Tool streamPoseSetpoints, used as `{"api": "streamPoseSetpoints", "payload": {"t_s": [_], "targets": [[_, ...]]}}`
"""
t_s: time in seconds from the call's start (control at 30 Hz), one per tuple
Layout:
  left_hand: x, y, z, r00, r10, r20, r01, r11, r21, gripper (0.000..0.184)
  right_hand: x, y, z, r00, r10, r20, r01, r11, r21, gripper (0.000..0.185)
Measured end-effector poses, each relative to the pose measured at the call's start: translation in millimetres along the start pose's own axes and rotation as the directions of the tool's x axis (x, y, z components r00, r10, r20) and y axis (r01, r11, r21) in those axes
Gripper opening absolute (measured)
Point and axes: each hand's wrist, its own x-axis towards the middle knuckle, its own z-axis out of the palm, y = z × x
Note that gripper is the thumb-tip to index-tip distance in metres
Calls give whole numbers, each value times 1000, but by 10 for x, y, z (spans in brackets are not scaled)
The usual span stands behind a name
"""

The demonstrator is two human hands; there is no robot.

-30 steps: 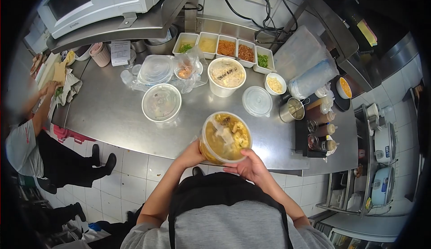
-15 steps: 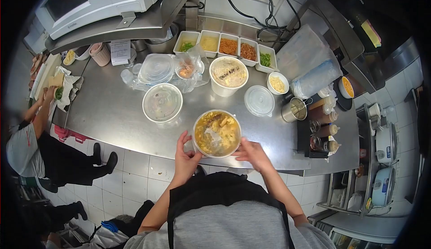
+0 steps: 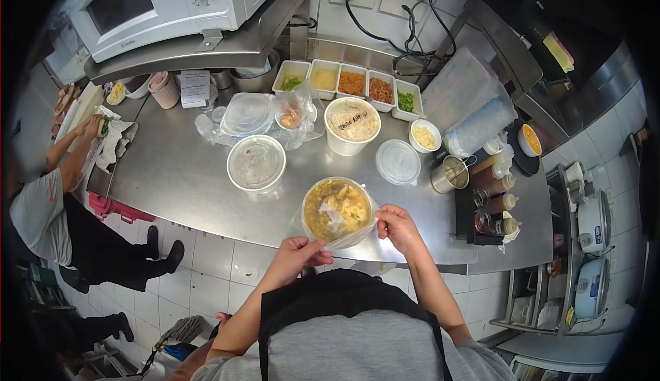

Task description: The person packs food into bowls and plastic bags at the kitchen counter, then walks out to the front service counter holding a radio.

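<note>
A round clear container of yellow-brown soup (image 3: 337,209) stands near the counter's front edge, with a thin clear plastic bag (image 3: 349,239) around its lower part. My left hand (image 3: 295,254) pinches the bag at the container's lower left. On the right, my right hand (image 3: 397,226) has its fingers closed on the bag's other side. Behind the soup are a lidded bowl (image 3: 256,164), a tall tub with writing on its lid (image 3: 352,121) and a loose clear lid (image 3: 398,162).
Along the back of the steel counter (image 3: 172,175) sit several trays of toppings (image 3: 353,82). Sauce bottles (image 3: 498,202) and a metal cup (image 3: 450,174) are at right. A microwave (image 3: 172,3) is above left. A co-worker (image 3: 48,209) stands at far left.
Both hands have moved from the container's sides onto the plastic bag, which now shows spread around it. The container was lowered from the hands. The view has shifted slightly.
</note>
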Motion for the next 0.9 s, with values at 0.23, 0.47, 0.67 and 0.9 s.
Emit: {"api": "streamPoseSetpoints", "payload": {"t_s": [0.23,0.47,0.67,0.9], "targets": [[-117,621,164,938,325,124,-341,929,146,18,-14,-347,321,950,-305,-64,282,929,-238,14],[-535,1014,355,419,838,349,-735,88,672,7,-179,-621,226,671,-704,234,741,628,-238,9],[-57,1087,19,638,267,722,-597,-420,683,14,71,-643,411,867,-472,160,356,362,-862,28],[-164,1605,-51,583,359,729,-611,-397,685,24,46,-963,308,806,-590,49,474,595,-650,16]]}}
